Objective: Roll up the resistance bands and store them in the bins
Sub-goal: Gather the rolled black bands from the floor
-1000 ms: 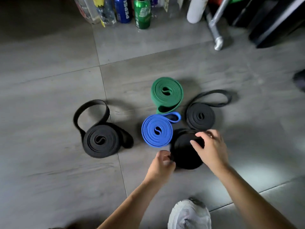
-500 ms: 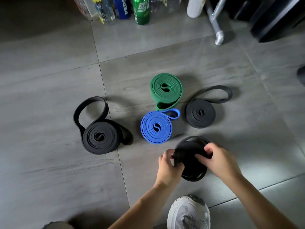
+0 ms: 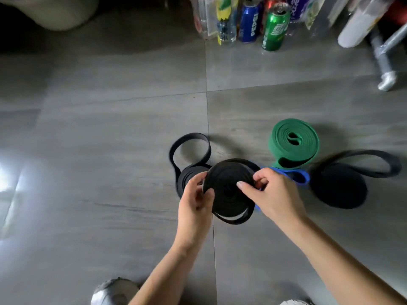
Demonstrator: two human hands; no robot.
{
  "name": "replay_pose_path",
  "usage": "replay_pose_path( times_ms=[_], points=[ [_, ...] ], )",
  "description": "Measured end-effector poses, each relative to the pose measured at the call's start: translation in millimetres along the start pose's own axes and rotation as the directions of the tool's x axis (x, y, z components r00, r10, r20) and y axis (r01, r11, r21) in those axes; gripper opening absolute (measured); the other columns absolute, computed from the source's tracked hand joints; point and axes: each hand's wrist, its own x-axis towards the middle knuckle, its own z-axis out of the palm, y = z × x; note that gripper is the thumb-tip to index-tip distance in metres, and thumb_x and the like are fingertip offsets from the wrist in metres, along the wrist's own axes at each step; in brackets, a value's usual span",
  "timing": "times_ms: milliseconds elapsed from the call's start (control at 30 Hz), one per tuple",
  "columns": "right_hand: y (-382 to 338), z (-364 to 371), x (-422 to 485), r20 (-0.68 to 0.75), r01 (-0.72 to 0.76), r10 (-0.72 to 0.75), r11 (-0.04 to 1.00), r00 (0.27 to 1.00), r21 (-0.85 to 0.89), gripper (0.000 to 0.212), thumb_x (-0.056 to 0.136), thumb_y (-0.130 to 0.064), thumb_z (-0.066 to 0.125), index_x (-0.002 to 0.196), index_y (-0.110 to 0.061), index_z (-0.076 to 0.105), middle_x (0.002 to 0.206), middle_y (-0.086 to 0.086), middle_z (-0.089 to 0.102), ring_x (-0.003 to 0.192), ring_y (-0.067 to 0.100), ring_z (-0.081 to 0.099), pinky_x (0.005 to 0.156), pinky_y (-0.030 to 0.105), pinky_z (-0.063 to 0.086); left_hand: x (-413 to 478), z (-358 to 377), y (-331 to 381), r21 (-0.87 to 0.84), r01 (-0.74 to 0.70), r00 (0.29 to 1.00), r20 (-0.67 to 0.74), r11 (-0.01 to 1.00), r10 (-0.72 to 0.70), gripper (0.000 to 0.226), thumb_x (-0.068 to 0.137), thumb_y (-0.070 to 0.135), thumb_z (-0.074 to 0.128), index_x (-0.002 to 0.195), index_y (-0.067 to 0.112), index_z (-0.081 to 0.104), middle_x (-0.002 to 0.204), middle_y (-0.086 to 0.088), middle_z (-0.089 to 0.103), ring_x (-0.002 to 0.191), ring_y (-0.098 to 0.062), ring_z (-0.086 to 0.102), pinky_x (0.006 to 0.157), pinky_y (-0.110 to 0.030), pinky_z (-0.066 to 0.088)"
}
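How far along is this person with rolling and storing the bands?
Done: the green roll, left black roll and right black roll lie coiled on the floor; a blue band peeks from behind the right hand. In hand: the left hand and right hand grip the held black roll, its outer wrap hanging loose. Left: tightening it and storing everything; no bin is in view.

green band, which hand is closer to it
Right. The right hand sits below and left of the green band; the left hand is farther left, across the held black roll.
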Motion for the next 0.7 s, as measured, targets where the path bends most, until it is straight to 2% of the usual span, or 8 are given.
replay_pose_path(
  times_ms=[133,233,333,400,467,567,633,700],
  points=[
    [-36.6,28.8,27.5,0.115,0.084,-0.074,0.993,0.991,-0.082,0.034,0.072,-0.049,0.071,0.084,-0.019,0.061,0.067,-0.010,0.058,0.072,0.018,0.058,0.064,0.033,0.049,30.7,-37.4,-3.7,-0.029,0.080,0.994,-0.076,0.996,-0.082,0.033,0.092,0.002,0.051,0.114,0.025,0.059,0.097,-0.007,0.066,0.085,-0.022,0.064,0.079,-0.040,0.054],
    [-40.8,46.0,32.3,0.252,0.086,-0.053,0.989,0.966,-0.121,0.031,0.080,-0.042,0.067,0.095,-0.016,0.062,0.077,-0.006,0.060,0.082,0.021,0.061,0.070,0.033,0.050,53.1,-51.4,-15.0,0.211,0.139,0.988,-0.092,0.968,-0.122,0.036,0.091,0.006,0.051,0.121,0.024,0.058,0.115,-0.009,0.058,0.074,-0.029,0.059,0.085,-0.046,0.053],
    [-34.0,51.9,33.8,0.295,0.081,-0.042,0.989,0.955,-0.122,0.034,0.079,-0.041,0.068,0.102,-0.015,0.063,0.078,-0.006,0.058,0.079,0.018,0.057,0.066,0.027,0.043,64.4,-57.0,-25.6,0.369,0.138,0.988,-0.115,0.919,-0.102,0.042,0.088,0.010,0.055,0.129,0.023,0.053,0.121,-0.011,0.052,0.063,-0.019,0.049,0.080,-0.039,0.050],
    [-30.9,49.1,37.4,0.306,0.099,-0.051,0.985,0.951,-0.143,0.035,0.079,-0.043,0.069,0.102,-0.017,0.064,0.085,-0.004,0.064,0.082,0.019,0.058,0.066,0.026,0.042,66.8,-57.1,-29.6,0.333,0.171,0.978,-0.172,0.927,-0.119,0.054,0.084,0.019,0.062,0.135,0.022,0.045,0.122,-0.006,0.047,0.081,-0.016,0.054,0.086,-0.033,0.047],
    [-30.3,46.9,39.3,0.353,0.154,-0.081,0.971,0.932,-0.183,0.033,0.079,-0.046,0.067,0.097,-0.019,0.064,0.087,-0.003,0.066,0.081,0.021,0.059,0.068,0.030,0.047,70.8,-54.5,-31.3,0.201,0.304,0.944,-0.195,0.931,-0.266,0.065,0.082,0.031,0.064,0.139,0.014,0.039,0.127,-0.004,0.048,0.110,-0.018,0.052,0.098,-0.033,0.042],
    [-31.9,46.0,40.1,0.392,0.203,-0.113,0.959,0.913,-0.195,0.029,0.080,-0.047,0.065,0.092,-0.021,0.061,0.082,-0.004,0.063,0.078,0.021,0.057,0.069,0.034,0.049,86.5,-47.1,-24.0,0.080,0.369,0.926,-0.122,0.926,-0.358,0.030,0.093,0.035,0.049,0.104,0.010,0.060,0.091,0.000,0.056,0.090,-0.017,0.051,0.073,-0.026,0.042],
    [-31.2,45.0,41.4,0.400,0.221,-0.128,0.955,0.908,-0.196,0.030,0.080,-0.046,0.065,0.096,-0.021,0.062,0.088,-0.004,0.061,0.082,0.020,0.057,0.071,0.034,0.048,104.0,-45.1,-15.7,0.159,0.338,0.940,-0.103,0.928,-0.325,0.040,0.094,0.042,0.043,0.080,0.007,0.057,0.075,-0.002,0.052,0.075,-0.019,0.050,0.065,-0.030,0.041],
    [-28.3,42.6,42.8,0.377,0.234,-0.155,0.957,0.913,-0.173,0.029,0.080,-0.043,0.065,0.098,-0.021,0.063,0.093,-0.003,0.059,0.085,0.020,0.057,0.073,0.034,0.048,118.7,-42.2,-10.1,0.286,0.291,0.956,-0.047,0.913,-0.290,0.047,0.093,0.047,0.040,0.079,0.005,0.057,0.074,-0.005,0.052,0.074,-0.023,0.051,0.070,-0.034,0.043]
  ],
)
